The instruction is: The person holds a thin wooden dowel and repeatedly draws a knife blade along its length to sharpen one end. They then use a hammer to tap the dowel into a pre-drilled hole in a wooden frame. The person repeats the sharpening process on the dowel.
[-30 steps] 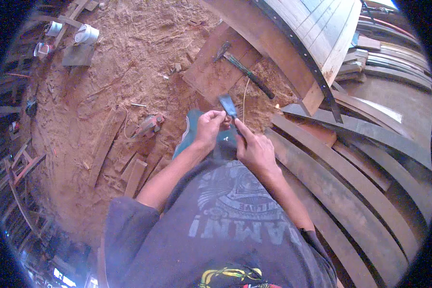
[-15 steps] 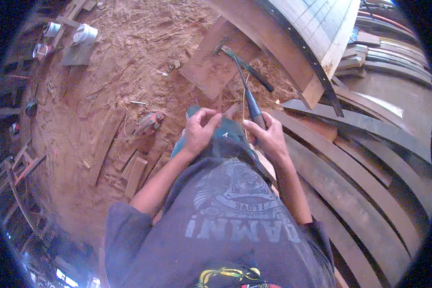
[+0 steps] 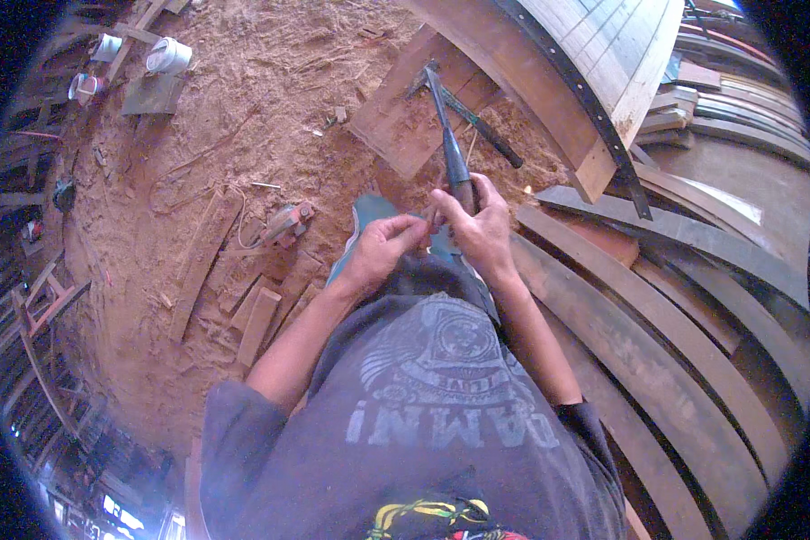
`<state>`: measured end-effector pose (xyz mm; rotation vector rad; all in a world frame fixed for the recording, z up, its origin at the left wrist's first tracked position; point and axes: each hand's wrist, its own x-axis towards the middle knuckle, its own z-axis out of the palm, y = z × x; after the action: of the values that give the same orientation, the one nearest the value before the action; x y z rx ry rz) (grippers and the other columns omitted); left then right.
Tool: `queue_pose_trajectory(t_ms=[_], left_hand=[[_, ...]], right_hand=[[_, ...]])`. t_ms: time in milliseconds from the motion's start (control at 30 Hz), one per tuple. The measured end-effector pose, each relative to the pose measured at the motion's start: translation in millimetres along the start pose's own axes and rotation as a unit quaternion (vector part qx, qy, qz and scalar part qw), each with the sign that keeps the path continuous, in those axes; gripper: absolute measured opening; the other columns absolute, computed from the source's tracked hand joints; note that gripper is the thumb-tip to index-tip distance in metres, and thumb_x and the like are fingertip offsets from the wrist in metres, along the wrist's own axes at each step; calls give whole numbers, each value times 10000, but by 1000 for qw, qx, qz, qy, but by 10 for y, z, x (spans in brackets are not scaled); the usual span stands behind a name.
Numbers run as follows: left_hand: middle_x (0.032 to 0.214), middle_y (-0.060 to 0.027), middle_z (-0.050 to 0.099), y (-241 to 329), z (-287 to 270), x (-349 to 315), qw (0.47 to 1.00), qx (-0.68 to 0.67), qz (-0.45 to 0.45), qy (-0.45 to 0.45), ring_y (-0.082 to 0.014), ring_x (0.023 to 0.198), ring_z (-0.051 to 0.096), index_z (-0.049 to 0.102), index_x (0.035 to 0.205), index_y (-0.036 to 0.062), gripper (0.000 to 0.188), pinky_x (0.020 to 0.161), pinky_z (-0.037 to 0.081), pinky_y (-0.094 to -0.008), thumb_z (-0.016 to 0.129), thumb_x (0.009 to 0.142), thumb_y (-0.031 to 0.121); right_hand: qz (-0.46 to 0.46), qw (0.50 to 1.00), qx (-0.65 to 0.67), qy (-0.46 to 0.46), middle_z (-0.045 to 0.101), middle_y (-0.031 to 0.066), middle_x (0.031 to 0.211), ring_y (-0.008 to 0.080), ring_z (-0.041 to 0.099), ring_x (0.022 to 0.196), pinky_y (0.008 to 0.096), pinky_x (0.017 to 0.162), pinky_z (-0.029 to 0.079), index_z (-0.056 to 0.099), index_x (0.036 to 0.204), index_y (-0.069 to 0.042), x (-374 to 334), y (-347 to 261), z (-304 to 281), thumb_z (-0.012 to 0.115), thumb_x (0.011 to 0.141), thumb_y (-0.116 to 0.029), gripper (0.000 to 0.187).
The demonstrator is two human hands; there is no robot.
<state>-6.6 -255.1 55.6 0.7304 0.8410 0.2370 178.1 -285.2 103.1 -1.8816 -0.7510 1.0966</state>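
My right hand (image 3: 479,220) is closed around the dark handle of a long tool with a narrow metal shaft (image 3: 450,135), which points away from me. Its exact kind is unclear. Close beside it, my left hand (image 3: 385,250) has thumb and fingers pinched together near my lap; whatever they hold is too small to make out. Beyond the tool, a hammer (image 3: 484,130) with a green and black handle lies on a wide board (image 3: 382,126). The shaft crosses in front of part of the hammer.
A curved wooden structure (image 3: 504,67) with a dark metal strip rises ahead. Long curved planks (image 3: 621,342) lie on my right. To the left, a red power planer (image 3: 288,223), wood offcuts (image 3: 259,324) and white buckets (image 3: 168,56) sit on shavings-covered ground.
My right hand has moved slightly left and away from me, and its tool has swung more upright in the view. The left hand's pinched fingers have shifted right, closer to the right hand.
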Motion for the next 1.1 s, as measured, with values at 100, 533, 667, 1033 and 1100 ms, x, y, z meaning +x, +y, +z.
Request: queue_pose_trajectory(t_ms=[100,533,667,1033,1100], left_hand=[[935,-1,720,-56,27,162,990,-142,-17,18,-119,841,664,742,1132,49,263,816,542,-282,671,1052,289],[991,-63,760,-410,35,748,929,-352,-28,113,-203,887,717,739,1077,43,191,827,578,-373,700,1023,223],[991,-70,760,-468,6,760,924,-370,-24,87,-212,900,719,738,1080,29,183,837,585,-384,699,1020,197],[1043,-83,756,-396,109,759,922,-371,-41,105,-220,931,711,727,1137,26,205,854,581,-396,643,1044,189],[1036,-80,755,-422,106,772,919,-382,-35,95,-218,932,709,727,1134,29,207,859,578,-396,640,1048,196]], right_hand=[[-164,950,-252,89,729,80,839,148,693,723,318,659,560,660,1270,11,-114,57,-248,784,941,-168,394],[-81,931,-353,-48,751,238,997,382,751,885,467,784,570,679,1373,-125,-835,-260,-441,749,921,-160,459],[-31,929,-365,-51,743,263,995,416,744,914,491,823,571,691,1353,-113,-621,-355,-263,737,919,-159,438],[-5,944,-321,-70,754,254,1064,401,757,969,456,856,582,712,1324,-87,-499,-464,-338,722,934,-156,396],[-9,952,-297,-81,749,264,1049,409,754,958,452,848,581,712,1325,-92,-666,-554,-455,724,935,-166,396]])
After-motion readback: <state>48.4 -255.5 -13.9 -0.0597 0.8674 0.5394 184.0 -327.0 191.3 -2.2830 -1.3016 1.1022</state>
